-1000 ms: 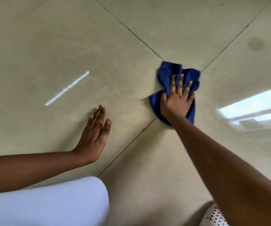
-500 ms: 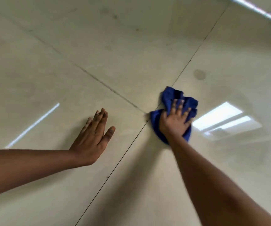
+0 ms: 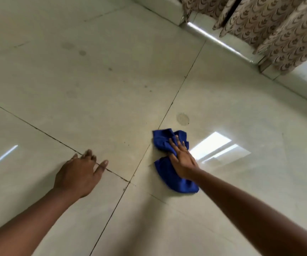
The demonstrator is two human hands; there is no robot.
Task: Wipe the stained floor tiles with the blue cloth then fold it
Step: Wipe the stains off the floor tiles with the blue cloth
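Observation:
A crumpled blue cloth [image 3: 169, 174] lies on the glossy beige floor tiles [image 3: 241, 191] just right of a grout line. My right hand [image 3: 181, 159] presses flat on the cloth with its fingers straight and pointing away from me. A round grey stain [image 3: 182, 119] sits on the tile a short way beyond the cloth. My left hand [image 3: 78, 174] rests on the floor to the left, over a grout joint, with spread fingers and nothing in it. Fainter spots [image 3: 82, 52] mark the far tile.
A patterned brown curtain [image 3: 278, 28] hangs at the top right above a white skirting [image 3: 160, 6] and a bright strip of light [image 3: 215, 40]. Window reflections [image 3: 215, 148] shine on the tile right of the cloth. Dark grout lines cross near the hands.
The view has tilted up, bringing the curtain and wall into sight. My right hand and the cloth have stayed just short of the round stain. My left hand lies flatter on the floor.

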